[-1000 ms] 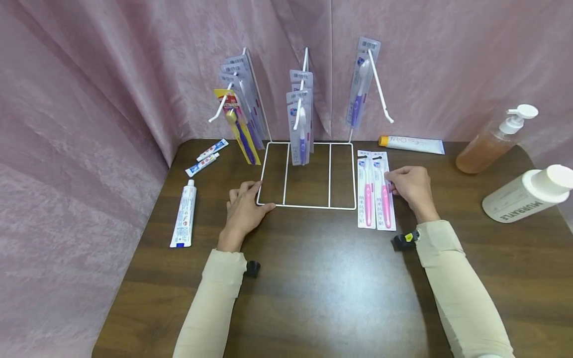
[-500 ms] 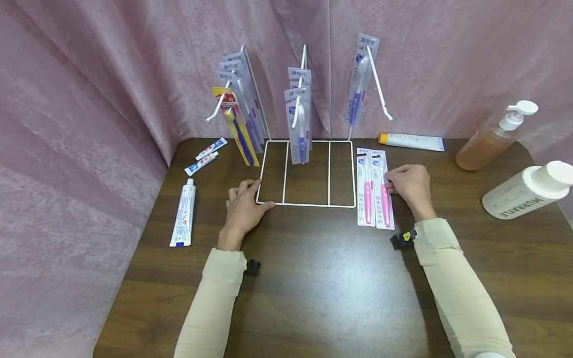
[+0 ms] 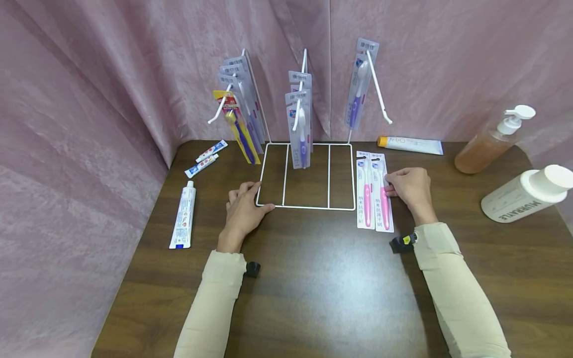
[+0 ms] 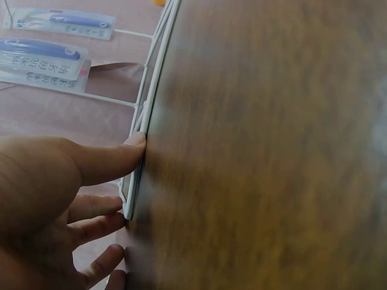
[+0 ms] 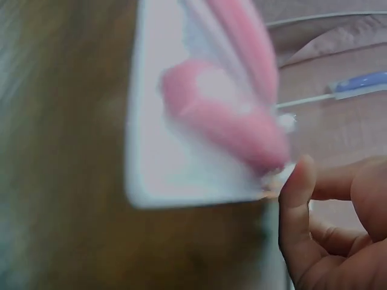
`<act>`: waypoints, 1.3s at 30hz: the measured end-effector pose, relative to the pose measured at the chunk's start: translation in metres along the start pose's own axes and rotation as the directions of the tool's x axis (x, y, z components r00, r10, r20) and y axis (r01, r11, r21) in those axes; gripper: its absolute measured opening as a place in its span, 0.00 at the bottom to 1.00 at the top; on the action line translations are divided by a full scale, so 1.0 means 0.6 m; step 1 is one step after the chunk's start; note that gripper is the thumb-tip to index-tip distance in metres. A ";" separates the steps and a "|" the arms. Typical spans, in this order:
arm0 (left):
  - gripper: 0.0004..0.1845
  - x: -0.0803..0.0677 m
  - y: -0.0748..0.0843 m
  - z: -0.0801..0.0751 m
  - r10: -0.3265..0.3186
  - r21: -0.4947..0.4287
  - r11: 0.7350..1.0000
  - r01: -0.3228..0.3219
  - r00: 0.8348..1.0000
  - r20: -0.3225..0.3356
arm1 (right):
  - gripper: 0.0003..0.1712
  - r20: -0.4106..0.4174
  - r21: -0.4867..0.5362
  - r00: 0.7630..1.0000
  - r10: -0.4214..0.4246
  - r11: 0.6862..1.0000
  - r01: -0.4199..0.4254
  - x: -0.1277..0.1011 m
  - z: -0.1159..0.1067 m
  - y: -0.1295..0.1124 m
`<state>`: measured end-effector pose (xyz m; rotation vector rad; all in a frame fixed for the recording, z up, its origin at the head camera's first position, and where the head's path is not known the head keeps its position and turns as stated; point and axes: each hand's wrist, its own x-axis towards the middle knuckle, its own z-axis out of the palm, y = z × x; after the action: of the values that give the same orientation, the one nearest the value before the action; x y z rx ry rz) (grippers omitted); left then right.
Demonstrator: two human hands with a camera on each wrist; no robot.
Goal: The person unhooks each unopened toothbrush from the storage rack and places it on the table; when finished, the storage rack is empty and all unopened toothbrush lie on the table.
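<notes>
In the head view my left hand (image 3: 243,211) rests at the front left corner of a white wire rack (image 3: 313,207), thumb on the front bar, fingers spread along the left side. The left wrist view shows the thumb (image 4: 115,162) pressed against the bar. My right hand (image 3: 409,188) pinches the right edge of a packaged pink toothbrush (image 3: 385,209). A second packaged pink toothbrush (image 3: 367,206) lies close along its left side, right of the rack. In the right wrist view the fingertips of the right hand (image 5: 332,223) are at the pack's edge.
Packaged toothbrushes hang on the rack's left (image 3: 243,132), middle (image 3: 302,144) and right hooks. A toothpaste tube (image 3: 183,214) and two small tubes lie left. An orange-capped tube (image 3: 412,144), pump bottle (image 3: 485,144) and white bottle (image 3: 515,199) are right. Pink curtain stands behind.
</notes>
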<state>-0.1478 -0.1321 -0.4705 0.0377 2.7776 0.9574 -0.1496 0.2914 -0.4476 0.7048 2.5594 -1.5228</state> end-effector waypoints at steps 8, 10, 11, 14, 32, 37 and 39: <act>0.45 -0.012 0.018 -0.007 -0.003 0.033 0.999 0.003 1.000 -0.013 | 0.22 -0.171 0.030 0.946 -0.274 0.959 0.283 -0.019 0.001 -0.100; 0.45 -0.015 0.021 -0.009 -0.004 0.048 0.999 0.004 1.000 -0.008 | 0.22 -0.200 0.117 0.916 -0.349 0.919 0.376 -0.022 0.004 -0.137; 0.46 -0.016 0.022 -0.009 -0.006 0.048 0.999 0.006 1.000 -0.008 | 0.22 -0.223 0.155 0.898 -0.379 0.896 0.416 -0.022 0.006 -0.156; 0.46 -0.017 0.023 -0.011 -0.003 0.053 0.999 0.003 1.000 -0.006 | 0.22 -0.294 0.200 0.838 -0.461 0.827 0.525 -0.020 0.012 -0.203; 0.47 -0.005 -0.002 0.001 -0.011 -0.004 1.000 0.011 1.000 0.004 | 0.12 -0.389 0.311 0.793 -0.468 0.744 0.591 0.023 0.039 -0.268; 0.47 -0.002 -0.005 0.002 -0.005 -0.004 1.000 0.005 1.000 -0.009 | 0.11 -0.370 0.339 0.804 -0.465 0.739 0.583 0.025 0.042 -0.277; 0.47 -0.003 -0.003 0.002 -0.006 -0.007 1.000 0.006 1.000 -0.010 | 0.10 -0.367 0.345 0.808 -0.460 0.740 0.578 0.026 0.042 -0.278</act>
<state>-0.1459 -0.1330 -0.4723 0.0235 2.7823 0.9683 -0.2384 0.2085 -0.3294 0.1959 2.7762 -2.3971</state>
